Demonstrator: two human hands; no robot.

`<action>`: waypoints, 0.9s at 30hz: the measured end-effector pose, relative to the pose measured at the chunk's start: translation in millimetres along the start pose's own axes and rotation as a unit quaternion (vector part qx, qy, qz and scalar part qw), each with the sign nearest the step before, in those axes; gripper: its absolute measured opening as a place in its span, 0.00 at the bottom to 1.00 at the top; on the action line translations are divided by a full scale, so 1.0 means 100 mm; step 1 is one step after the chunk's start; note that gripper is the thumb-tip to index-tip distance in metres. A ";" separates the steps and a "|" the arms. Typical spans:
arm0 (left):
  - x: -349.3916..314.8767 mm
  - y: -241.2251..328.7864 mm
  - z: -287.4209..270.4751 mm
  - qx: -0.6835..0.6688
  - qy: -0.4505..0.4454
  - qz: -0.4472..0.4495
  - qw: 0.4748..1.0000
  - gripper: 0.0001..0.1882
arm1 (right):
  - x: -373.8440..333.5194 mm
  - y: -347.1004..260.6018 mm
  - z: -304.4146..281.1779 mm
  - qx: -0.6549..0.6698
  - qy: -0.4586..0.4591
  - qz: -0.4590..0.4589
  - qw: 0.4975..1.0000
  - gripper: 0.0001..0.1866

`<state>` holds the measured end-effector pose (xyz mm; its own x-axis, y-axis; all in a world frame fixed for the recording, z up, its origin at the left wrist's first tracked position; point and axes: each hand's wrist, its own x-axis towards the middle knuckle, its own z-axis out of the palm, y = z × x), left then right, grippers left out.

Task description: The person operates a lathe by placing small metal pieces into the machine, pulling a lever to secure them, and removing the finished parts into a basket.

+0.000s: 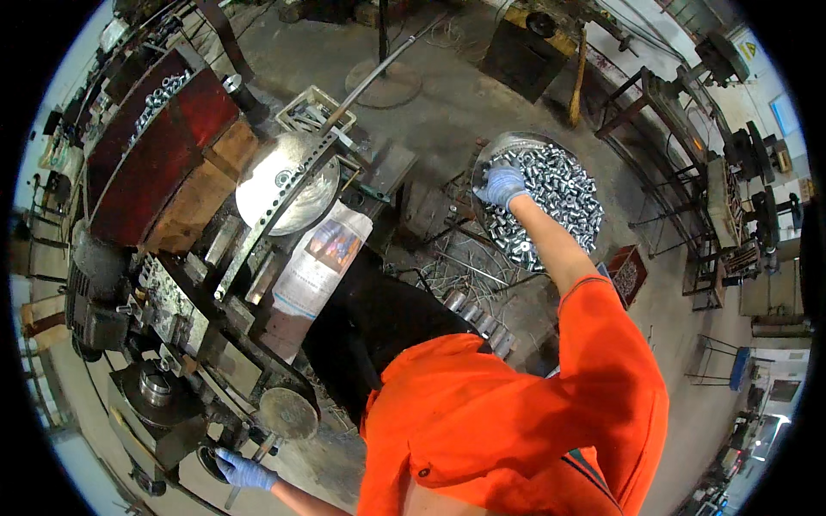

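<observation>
My right hand point(502, 185), in a light blue glove, reaches into a round metal pan point(519, 138) heaped with short shiny metal sleeves point(564, 193). Its fingers are curled down among the sleeves at the pan's left side; how many they hold is hidden. Low on the left, my left hand point(244, 470), gloved the same way, has its fingers at the rim of a black handwheel point(209, 463) on the machine. A thin rod passes beneath that hand, below a round metal plate point(289, 414).
A bright metal disc point(275, 202), a perforated bar point(274, 215) and a printed paper sheet point(323, 262) lie on the machine. A red bin point(185, 129) stands upper left. Wire scraps point(482, 275) and larger metal cylinders point(482, 323) lie below the pan. A small red box point(626, 275) stands right.
</observation>
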<state>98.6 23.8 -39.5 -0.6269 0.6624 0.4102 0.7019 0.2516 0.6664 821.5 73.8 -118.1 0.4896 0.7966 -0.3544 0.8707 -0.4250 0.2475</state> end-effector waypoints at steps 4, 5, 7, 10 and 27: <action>0.01 0.19 0.03 0.057 -0.026 0.003 0.998 0.24 | -0.04 0.08 -0.06 0.046 -0.003 -0.006 0.999 0.31; 0.03 0.18 0.03 0.074 -0.032 -0.006 0.997 0.24 | -0.04 0.06 -0.10 0.049 -0.011 0.004 0.999 0.31; 0.07 -0.06 0.05 0.107 -0.004 0.021 0.994 0.24 | -0.01 0.04 -0.10 0.063 0.023 0.006 0.998 0.31; 0.06 -0.13 -0.06 0.099 -0.032 0.048 0.993 0.26 | 0.13 0.08 0.15 0.044 0.033 -0.038 0.998 0.30; 0.09 0.29 -0.20 -0.020 -0.062 0.064 0.996 0.20 | -0.12 0.31 0.07 0.306 0.150 -0.013 0.940 0.30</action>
<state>106.5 22.6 -4.1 -0.4851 0.7693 0.4157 0.7575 0.1322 0.6394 842.9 48.3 -112.3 0.5116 0.8571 -0.0609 0.7915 -0.4977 -0.3547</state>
